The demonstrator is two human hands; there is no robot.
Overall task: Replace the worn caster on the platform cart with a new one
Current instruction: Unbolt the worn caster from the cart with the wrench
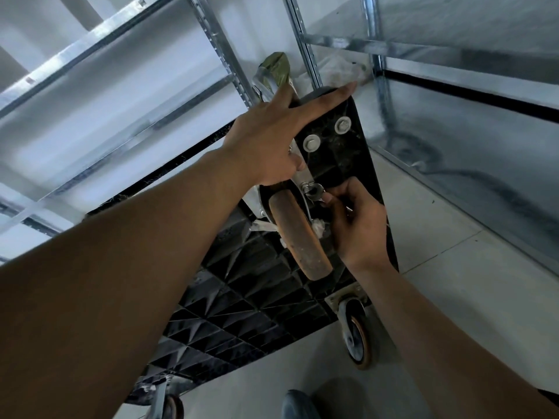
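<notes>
Left hand flat, bracing tipped black ribbed plastic platform cart; right hand pinches small silver wrench on worn brown rubber caster. Risk: shallow bite, wrench slips off.

Cool, soft daylight, strong wide-angle bending at the edges, glare on the metal shelving, slight blur throughout.

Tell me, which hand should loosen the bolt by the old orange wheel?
Right. The right hand already pinches the wrench on a bolt of the worn caster, while the left hand lies spread on the cart, probably steadying it.
</notes>
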